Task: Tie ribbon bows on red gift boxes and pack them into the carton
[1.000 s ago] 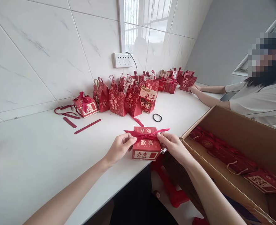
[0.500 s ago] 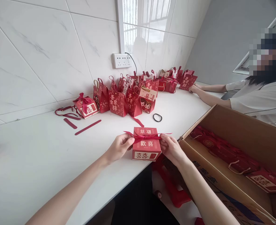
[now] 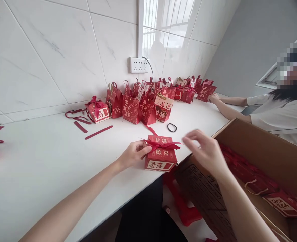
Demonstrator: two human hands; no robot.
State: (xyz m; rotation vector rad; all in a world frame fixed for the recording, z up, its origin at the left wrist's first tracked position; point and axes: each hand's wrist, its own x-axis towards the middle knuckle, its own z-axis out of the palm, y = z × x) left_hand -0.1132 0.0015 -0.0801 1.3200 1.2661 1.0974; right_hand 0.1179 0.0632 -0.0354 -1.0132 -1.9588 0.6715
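Observation:
A red gift box (image 3: 163,155) with cream Chinese characters stands at the table's front edge. Across its top a red ribbon (image 3: 166,146) is tied in a bow. My left hand (image 3: 135,153) pinches the ribbon's left side between thumb and fingers, close against the box. To the right of the box, my right hand (image 3: 209,153) is raised in the air, apart from the ribbon, its fingers slightly blurred and curved with a gap to the thumb. Nothing shows in it.
Several red gift bags (image 3: 132,109) line the wall, with a bow-tied box (image 3: 99,112) at their left end. Red strips (image 3: 98,132) and a black band (image 3: 172,127) lie on the table. A large carton (image 3: 201,188) holds red boxes. A co-worker's hand (image 3: 214,98) touches a bag.
My right hand has let go of the ribbon's right end and moved up and right. My left hand still grips its side. The view has shifted slightly.

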